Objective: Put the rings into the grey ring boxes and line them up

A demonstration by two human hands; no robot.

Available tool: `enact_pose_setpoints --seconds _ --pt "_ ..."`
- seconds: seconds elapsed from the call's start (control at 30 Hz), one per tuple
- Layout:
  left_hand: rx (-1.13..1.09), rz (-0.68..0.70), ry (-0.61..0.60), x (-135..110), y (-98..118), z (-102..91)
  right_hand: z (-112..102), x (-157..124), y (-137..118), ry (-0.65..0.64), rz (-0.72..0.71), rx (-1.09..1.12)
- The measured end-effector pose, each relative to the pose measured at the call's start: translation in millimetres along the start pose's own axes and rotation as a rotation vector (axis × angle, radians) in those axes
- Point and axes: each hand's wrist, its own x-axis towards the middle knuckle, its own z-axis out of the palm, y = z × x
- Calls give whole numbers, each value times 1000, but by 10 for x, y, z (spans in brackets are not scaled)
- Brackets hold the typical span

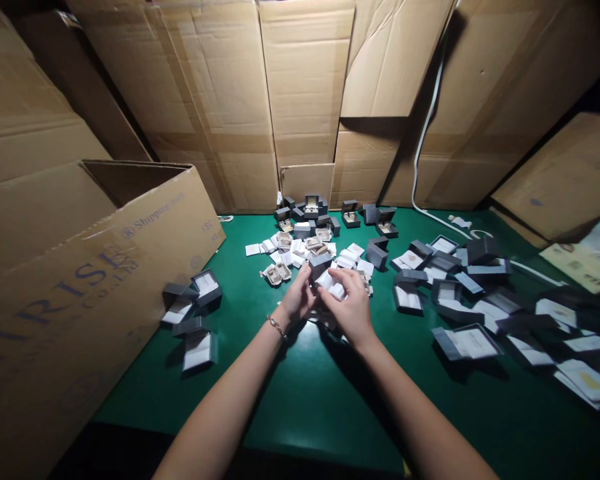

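Both hands are together over the middle of the green table. In the fingers of my left hand (298, 293) is a small dark hinged jewellery box (320, 264), its lid raised. My right hand (351, 303) pinches a white insert (336, 291) at the front of that box. Whether the insert is partly inside the box is hard to see. Just beyond the hands lies a heap of white and beige inserts (296, 248). Behind the heap are several dark boxes, one of them an open box (311, 205) with a pale lining.
A large cardboard carton (130, 287) stands at the left, with several open boxes (199, 350) beside it. Many open boxes with white linings (467, 341) spread across the right. A white cable (420, 153) hangs down the cardboard wall (307, 80) at the back.
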Motion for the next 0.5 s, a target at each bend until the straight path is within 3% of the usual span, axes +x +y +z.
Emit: enact_pose_setpoints --seconds 0.33,0.5 --pt "48 100 30 -8 -33 -28 -16 42 60 -24 31 -51" --pt "77 229 -13 -14 -101 -15 -25 26 42 -13 106 -22"
